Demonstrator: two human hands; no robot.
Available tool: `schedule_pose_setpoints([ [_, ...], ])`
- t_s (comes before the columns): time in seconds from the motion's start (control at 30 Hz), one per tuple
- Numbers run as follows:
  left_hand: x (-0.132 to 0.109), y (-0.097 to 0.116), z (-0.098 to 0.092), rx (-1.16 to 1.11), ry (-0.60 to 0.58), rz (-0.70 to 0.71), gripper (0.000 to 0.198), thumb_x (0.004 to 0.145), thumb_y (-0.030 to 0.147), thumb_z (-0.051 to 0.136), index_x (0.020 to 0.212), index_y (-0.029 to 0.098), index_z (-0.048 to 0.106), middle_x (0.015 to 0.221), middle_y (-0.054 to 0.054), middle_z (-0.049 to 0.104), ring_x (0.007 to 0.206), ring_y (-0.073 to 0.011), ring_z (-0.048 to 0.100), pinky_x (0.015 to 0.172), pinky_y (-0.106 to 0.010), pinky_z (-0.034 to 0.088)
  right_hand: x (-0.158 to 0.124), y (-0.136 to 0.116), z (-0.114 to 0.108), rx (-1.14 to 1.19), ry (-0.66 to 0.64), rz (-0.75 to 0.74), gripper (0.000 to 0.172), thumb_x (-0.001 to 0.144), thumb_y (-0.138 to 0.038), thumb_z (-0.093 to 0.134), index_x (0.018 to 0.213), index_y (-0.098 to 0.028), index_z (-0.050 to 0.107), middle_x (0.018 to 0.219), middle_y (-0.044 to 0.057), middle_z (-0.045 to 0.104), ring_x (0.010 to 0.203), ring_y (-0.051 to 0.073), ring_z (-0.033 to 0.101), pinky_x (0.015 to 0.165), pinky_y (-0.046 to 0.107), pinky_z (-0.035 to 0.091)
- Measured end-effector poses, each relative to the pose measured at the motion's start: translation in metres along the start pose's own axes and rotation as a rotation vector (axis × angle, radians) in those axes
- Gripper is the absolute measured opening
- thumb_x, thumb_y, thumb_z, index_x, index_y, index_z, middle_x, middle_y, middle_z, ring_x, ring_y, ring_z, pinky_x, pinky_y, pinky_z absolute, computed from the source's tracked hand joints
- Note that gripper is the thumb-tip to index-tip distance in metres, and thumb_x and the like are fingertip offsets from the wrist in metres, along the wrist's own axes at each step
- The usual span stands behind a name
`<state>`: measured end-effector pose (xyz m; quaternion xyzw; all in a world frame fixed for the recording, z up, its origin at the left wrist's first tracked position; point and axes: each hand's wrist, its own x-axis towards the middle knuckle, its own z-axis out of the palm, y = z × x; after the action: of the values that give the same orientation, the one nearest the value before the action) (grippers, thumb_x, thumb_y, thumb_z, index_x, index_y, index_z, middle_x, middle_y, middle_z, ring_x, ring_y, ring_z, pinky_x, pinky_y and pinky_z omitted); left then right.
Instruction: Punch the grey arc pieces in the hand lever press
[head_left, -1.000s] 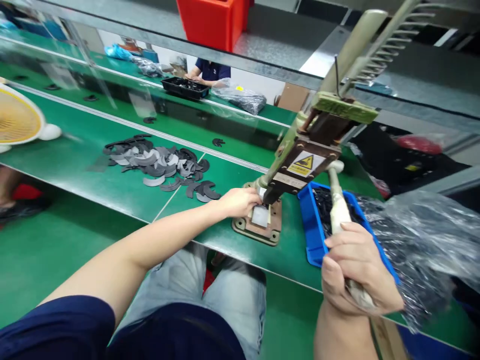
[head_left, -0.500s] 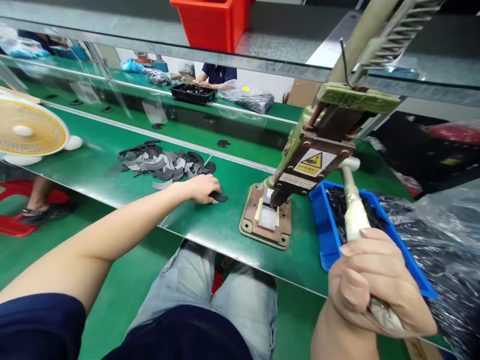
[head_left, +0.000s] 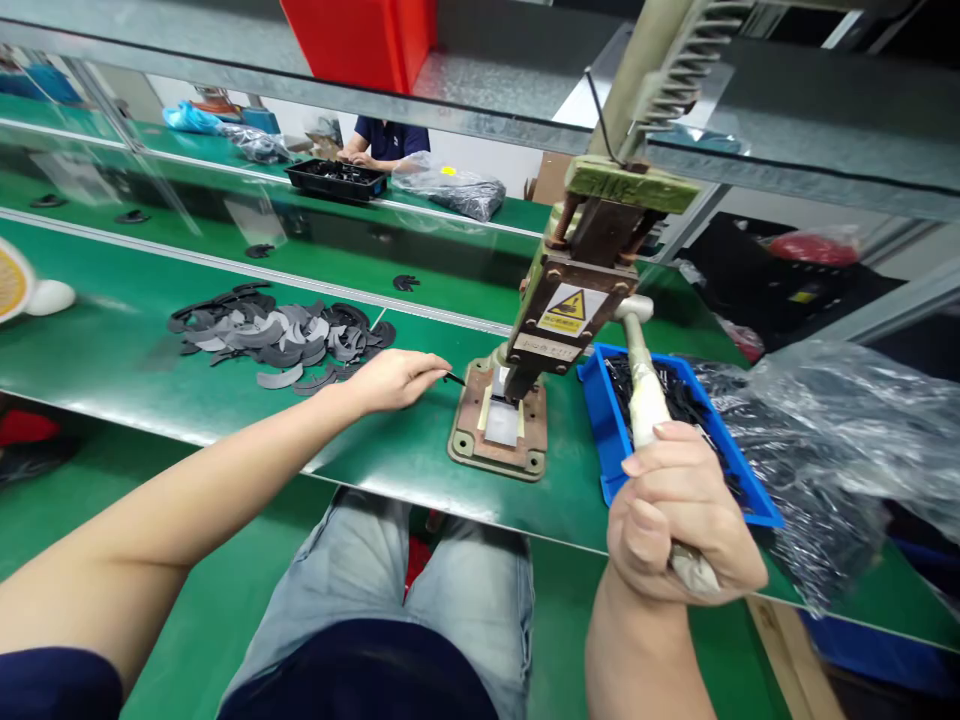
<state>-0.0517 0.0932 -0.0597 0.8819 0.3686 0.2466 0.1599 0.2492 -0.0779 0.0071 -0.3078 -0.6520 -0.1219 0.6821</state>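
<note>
Between the fingertips of my left hand (head_left: 401, 380) is a thin black piece (head_left: 454, 378), seen edge-on at the left edge of the press base (head_left: 463, 440). My right hand (head_left: 686, 510) is wrapped round the wrapped lever handle (head_left: 646, 395) of the hand press (head_left: 574, 305). Under the press head, a pale metal plate (head_left: 501, 422) lies on the base. A pile of black and grey curved pieces (head_left: 281, 335) spreads over the green table to the left of my left hand.
A blue bin (head_left: 604, 430) of black parts stands right of the press, beside clear plastic bags (head_left: 817, 430). Small black parts (head_left: 406, 283) lie on the green strip behind. Across it, a person (head_left: 386, 145) works at a black tray (head_left: 337, 180). A red bin (head_left: 360, 40) sits on the overhead shelf.
My left hand has moved from beside the pile toward the press base with the black piece. My right hand stays on the handle. The camera view has shifted right.
</note>
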Motion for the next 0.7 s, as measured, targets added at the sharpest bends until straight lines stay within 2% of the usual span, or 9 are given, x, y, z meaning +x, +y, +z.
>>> schedule_pose_setpoints([
  [0.1,0.009,0.021,0.024,-0.313,-0.054,-0.147,0.042,0.103,0.055,0.05,0.109,0.021,0.075,0.095,-0.004,0.078,0.078,-0.016,0.072,0.071,-0.026,0.054,-0.001,-0.002,-0.002,-0.019,-0.019,0.017,0.028,0.084,-0.023,0.065,0.061,-0.025,0.048,0.058,-0.006,0.054,0.064,0.016,0.064,0.089,0.052,0.06],
  [0.17,0.019,0.029,0.042,-0.497,-0.059,-0.237,0.035,0.098,0.053,0.061,0.1,0.019,0.071,0.079,-0.001,0.072,0.068,-0.0143,0.069,0.063,-0.024,0.052,-0.001,-0.002,-0.003,-0.03,-0.025,0.034,0.03,0.085,-0.026,0.065,0.061,-0.025,0.048,0.057,-0.007,0.054,0.063,0.015,0.064,0.089,0.052,0.06],
  [0.23,0.029,0.033,0.056,-0.668,-0.055,-0.295,0.03,0.091,0.046,0.073,0.103,0.019,0.064,0.07,0.003,0.066,0.062,-0.0136,0.066,0.058,-0.023,0.051,-0.002,-0.002,-0.003,-0.039,-0.022,0.042,0.031,0.085,-0.028,0.066,0.061,-0.024,0.047,0.057,-0.007,0.054,0.063,0.015,0.064,0.09,0.051,0.061],
  [0.33,0.045,0.037,0.067,-0.842,-0.088,-0.384,0.04,0.085,0.036,0.082,0.109,0.02,0.054,0.065,0.007,0.062,0.057,-0.0138,0.066,0.054,-0.024,0.051,-0.003,-0.001,-0.003,-0.025,-0.005,0.032,0.03,0.085,-0.029,0.066,0.061,-0.024,0.048,0.057,-0.007,0.055,0.062,0.014,0.064,0.09,0.05,0.06],
  [0.47,0.06,0.041,0.067,-0.871,-0.229,-0.463,0.033,0.086,0.035,0.083,0.088,0.019,0.054,0.061,0.002,0.066,0.053,-0.0116,0.064,0.051,-0.021,0.05,-0.004,0.001,-0.004,0.012,-0.001,0.018,0.028,0.084,-0.026,0.067,0.062,-0.024,0.049,0.058,-0.006,0.055,0.063,0.014,0.064,0.09,0.051,0.059],
  [0.57,0.067,0.043,0.065,-0.845,-0.318,-0.502,0.035,0.086,0.038,0.082,0.083,0.019,0.053,0.057,0.002,0.065,0.048,-0.0116,0.062,0.048,-0.021,0.049,-0.004,0.003,-0.006,0.031,-0.044,0.012,0.026,0.083,-0.026,0.07,0.065,-0.024,0.05,0.061,-0.006,0.055,0.065,0.014,0.064,0.092,0.05,0.059],
  [0.63,0.071,0.044,0.064,-0.821,-0.367,-0.518,0.035,0.086,0.04,0.083,0.084,0.02,0.053,0.055,0.002,0.064,0.047,-0.013,0.063,0.046,-0.021,0.049,-0.004,0.005,-0.007,0.056,-0.038,0.021,0.022,0.079,-0.028,0.077,0.074,-0.025,0.055,0.072,-0.006,0.059,0.066,0.012,0.063,0.09,0.048,0.061],
  [0.7,0.075,0.047,0.063,-0.785,-0.405,-0.537,0.035,0.085,0.04,0.083,0.084,0.021,0.054,0.054,0.003,0.063,0.046,-0.0138,0.062,0.045,-0.022,0.049,-0.005,0.006,-0.008,0.064,0.002,0.048,0.027,0.074,-0.031,0.083,0.087,-0.026,0.061,0.092,-0.004,0.062,0.065,0.01,0.063,0.086,0.046,0.062],
])
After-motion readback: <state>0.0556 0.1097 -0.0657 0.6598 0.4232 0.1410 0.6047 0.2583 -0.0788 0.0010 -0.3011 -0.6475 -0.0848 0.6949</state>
